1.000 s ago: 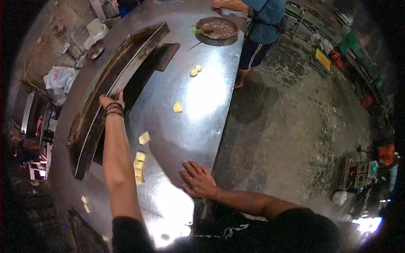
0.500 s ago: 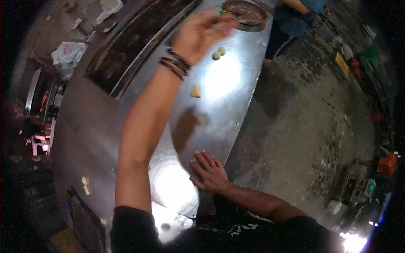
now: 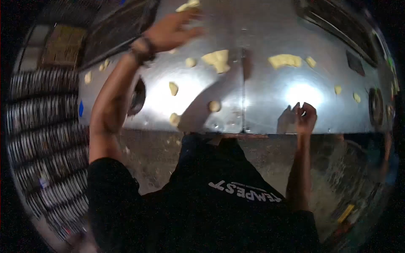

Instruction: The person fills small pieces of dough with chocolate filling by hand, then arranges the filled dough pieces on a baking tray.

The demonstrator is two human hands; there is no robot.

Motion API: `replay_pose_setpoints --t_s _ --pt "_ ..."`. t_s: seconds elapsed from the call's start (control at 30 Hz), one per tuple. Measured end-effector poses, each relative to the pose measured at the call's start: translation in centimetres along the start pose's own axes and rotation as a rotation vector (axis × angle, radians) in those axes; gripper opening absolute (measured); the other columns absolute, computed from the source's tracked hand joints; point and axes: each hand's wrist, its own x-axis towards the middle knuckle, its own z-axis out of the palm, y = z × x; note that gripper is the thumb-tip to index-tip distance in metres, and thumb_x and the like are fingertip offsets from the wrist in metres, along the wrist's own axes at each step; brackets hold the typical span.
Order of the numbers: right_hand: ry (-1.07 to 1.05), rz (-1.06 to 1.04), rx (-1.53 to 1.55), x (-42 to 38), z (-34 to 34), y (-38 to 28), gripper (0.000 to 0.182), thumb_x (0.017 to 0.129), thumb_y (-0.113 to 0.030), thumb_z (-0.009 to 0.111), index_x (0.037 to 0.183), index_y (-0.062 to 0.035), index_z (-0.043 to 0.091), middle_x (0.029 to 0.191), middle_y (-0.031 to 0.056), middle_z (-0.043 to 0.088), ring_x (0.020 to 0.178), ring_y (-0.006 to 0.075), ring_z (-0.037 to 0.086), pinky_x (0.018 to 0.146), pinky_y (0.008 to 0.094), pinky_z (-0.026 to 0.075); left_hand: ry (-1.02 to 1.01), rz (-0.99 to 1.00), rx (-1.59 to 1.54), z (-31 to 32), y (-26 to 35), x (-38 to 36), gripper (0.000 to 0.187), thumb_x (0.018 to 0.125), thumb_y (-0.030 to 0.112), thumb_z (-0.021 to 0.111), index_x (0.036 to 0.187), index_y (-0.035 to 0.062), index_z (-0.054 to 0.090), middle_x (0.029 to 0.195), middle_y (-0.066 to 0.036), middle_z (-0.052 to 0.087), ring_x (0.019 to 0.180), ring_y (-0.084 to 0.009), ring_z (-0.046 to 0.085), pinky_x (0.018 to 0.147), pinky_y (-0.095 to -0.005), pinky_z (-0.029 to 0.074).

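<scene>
stainless steel spreads wide: a gleaming tabletop [image 3: 270, 105] dotted with pale yellow dough pieces [image 3: 217, 59], a dark tray [image 3: 118, 29] at its far left. the left hand [image 3: 168, 31], fingers spread and holding nothing, reaches over the scraps near the tray; the right hand [image 3: 304, 118] rests curled at the near edge, and whether it clamps anything cannot be told. the dough looks soft, light and tacky, likely best lifted gently from underneath its edges.
</scene>
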Motion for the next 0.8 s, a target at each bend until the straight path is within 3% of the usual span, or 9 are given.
replay_pose_setpoints --t_s 0.07,0.17,0.2,0.27,0.43,0.53,0.63,0.73,0.8 --pt "-0.117 0.089 -0.056 2.5 -0.6 -1.9 0.032 0.083 -0.022 0.068 0.104 0.0009 0.059 0.085 0.0023 0.058 0.077 0.009 0.052 0.071 0.0245 0.044 0.277 -0.245 0.056 -4.6 -8.0 -9.2 0.056 0.088 0.032 0.06 0.13 -0.001 0.042 0.128 -0.022 0.049 0.116 -0.0304 0.052 0.095 -0.0366 0.044" --pt "-0.266 0.005 0.073 2.1 3.5 -7.7 0.025 0.084 -0.014 0.066 0.105 -0.0027 0.06 0.1 0.0101 0.063 0.082 0.0173 0.062 0.073 0.0274 0.05 0.805 -0.422 -0.29 -4.1 -22.6 -27.2 0.056 0.086 0.03 0.062 0.127 -0.0035 0.044 0.126 -0.018 0.051 0.117 -0.0257 0.049 0.095 -0.0384 0.041" --pt "-0.331 -0.011 0.09 1.7 5.3 -10.2 0.025 0.084 -0.014 0.065 0.105 -0.0023 0.06 0.101 0.0102 0.063 0.082 0.0175 0.062 0.074 0.0279 0.05 0.842 -0.806 -0.333 -3.7 -16.6 -29.0 0.058 0.084 0.036 0.062 0.127 -0.0008 0.046 0.122 -0.014 0.054 0.11 -0.0237 0.053 0.089 -0.0368 0.044" --pt "-0.515 -0.058 0.16 0.6 9.8 -14.8 0.027 0.085 -0.011 0.063 0.109 -0.0002 0.058 0.102 0.0132 0.063 0.092 0.0197 0.062 0.078 0.0286 0.051 0.907 -0.853 -0.588 -1.6 -18.4 -33.5 0.055 0.085 0.037 0.061 0.125 0.0014 0.048 0.111 -0.011 0.061 0.094 -0.0217 0.061 0.078 -0.0348 0.047" --pt "-0.837 -0.153 0.107 -4.5 22.2 -26.2 0.035 0.083 -0.019 0.063 0.111 0.002 0.059 0.108 0.0179 0.059 0.097 0.0231 0.06 0.082 0.0329 0.049 0.771 -0.633 -0.877 -0.7 -25.0 -35.3 0.05 0.088 0.035 0.058 0.125 0.0031 0.049 0.103 -0.01 0.063 0.087 -0.0185 0.062 0.074 -0.0307 0.05" --pt "-0.765 -0.581 -0.299 -9.0 28.3 -26.6 0.027 0.076 -0.01 0.061 0.099 0.0043 0.06 0.094 0.0202 0.059 0.088 0.0346 0.057 0.077 0.0396 0.047 0.801 -0.422 -0.998 -1.1 -25.3 -32.0 0.035 0.089 0.022 0.057 0.118 0.0034 0.054 0.095 -0.007 0.063 0.075 -0.0099 0.059 0.059 -0.0215 0.046" --pt "-0.716 -0.59 -0.328 -12.3 29.5 -28.8 0.017 0.073 -0.011 0.062 0.082 0.0024 0.056 0.081 0.0213 0.057 0.079 0.0412 0.054 0.075 0.0432 0.046 0.637 -0.315 -1.167 -0.2 -25.8 -30.2 0.032 0.086 0.02 0.06 0.114 0.0058 0.056 0.095 -0.005 0.062 0.08 -0.0098 0.059 0.065 -0.0226 0.047" --pt "-0.893 0.149 -0.16 -15.0 28.7 -32.8 0.025 0.074 -0.001 0.066 0.097 -0.0049 0.058 0.095 0.0137 0.061 0.078 0.0214 0.062 0.063 0.0312 0.048 0.513 -0.137 -1.143 2.8 -24.1 -29.1 0.031 0.086 0.017 0.062 0.113 0.0046 0.056 0.092 -0.005 0.062 0.08 -0.0111 0.059 0.071 -0.0245 0.048" --pt "-0.799 0.36 0.266 -17.3 28.7 -37.9 0.029 0.075 -0.002 0.068 0.102 -0.0035 0.058 0.094 0.0106 0.061 0.078 0.0164 0.062 0.06 0.0252 0.047 0.657 -0.082 -1.14 5.3 -22.4 -29.3 0.029 0.084 0.013 0.063 0.111 0.0019 0.056 0.089 -0.004 0.062 0.078 -0.0102 0.058 0.071 -0.0239 0.048"
